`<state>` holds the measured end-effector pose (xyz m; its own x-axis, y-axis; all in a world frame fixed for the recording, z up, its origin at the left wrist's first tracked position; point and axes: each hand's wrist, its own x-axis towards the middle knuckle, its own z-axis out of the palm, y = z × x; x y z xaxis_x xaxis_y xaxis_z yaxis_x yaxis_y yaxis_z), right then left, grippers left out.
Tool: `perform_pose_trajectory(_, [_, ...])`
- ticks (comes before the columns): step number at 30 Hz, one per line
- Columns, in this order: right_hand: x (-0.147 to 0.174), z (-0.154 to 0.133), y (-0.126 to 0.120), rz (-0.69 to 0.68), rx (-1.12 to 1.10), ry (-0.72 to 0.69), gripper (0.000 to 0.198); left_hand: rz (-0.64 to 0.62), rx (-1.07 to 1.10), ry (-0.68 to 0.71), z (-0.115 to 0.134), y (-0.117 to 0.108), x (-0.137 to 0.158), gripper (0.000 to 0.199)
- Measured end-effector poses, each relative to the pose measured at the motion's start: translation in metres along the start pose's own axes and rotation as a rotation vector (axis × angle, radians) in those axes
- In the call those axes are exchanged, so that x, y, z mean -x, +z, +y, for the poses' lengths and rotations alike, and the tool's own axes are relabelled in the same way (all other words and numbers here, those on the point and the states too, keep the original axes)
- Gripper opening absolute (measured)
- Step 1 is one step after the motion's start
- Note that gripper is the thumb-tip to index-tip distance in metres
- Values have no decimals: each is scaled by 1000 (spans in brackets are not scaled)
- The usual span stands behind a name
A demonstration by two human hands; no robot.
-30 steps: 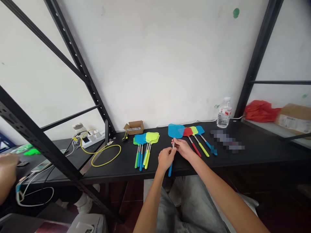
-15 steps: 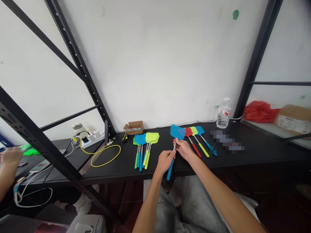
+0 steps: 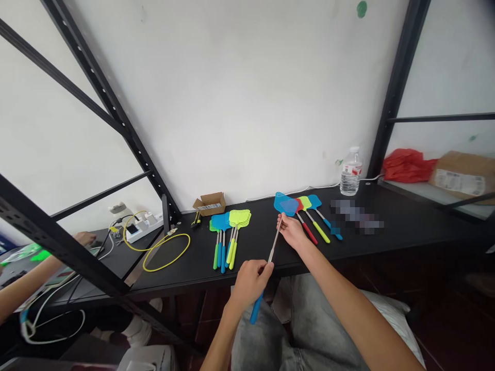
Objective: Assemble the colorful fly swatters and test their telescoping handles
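A blue fly swatter [image 3: 285, 204] with a metal rod is held in both hands, tilted, its blue grip pointing down towards my lap. My left hand [image 3: 252, 281] is wrapped round it at the top of the grip. Just below the mesh head, my right hand [image 3: 291, 230] pinches the rod. Behind the head lie a red fly swatter [image 3: 309, 230], a yellow-green fly swatter [image 3: 320, 230] and another blue fly swatter [image 3: 328, 223]. Left of my hands rests a fanned group of green, blue and yellow fly swatters [image 3: 240, 217].
A small open cardboard box [image 3: 211, 208], a yellow cable [image 3: 185, 250] and a power strip [image 3: 145, 226] are at the left. A water bottle [image 3: 350, 175] stands at the back right, near a red bag [image 3: 408, 166]. Another person's arm [image 3: 42, 273] reaches in at far left.
My left hand has drawn the grip down and towards me, and the swatter's metal rod now shows longer. My right hand stays below the head. The other person's arm reaches further right.
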<state>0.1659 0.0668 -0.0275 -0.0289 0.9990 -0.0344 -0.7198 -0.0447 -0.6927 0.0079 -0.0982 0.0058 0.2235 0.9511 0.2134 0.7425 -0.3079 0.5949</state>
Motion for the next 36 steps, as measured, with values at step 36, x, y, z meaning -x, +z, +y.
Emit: perform_pose_trajectory(36, [19,7,6,-291,429,-163,39,78,436,-85,4,17,-53,40])
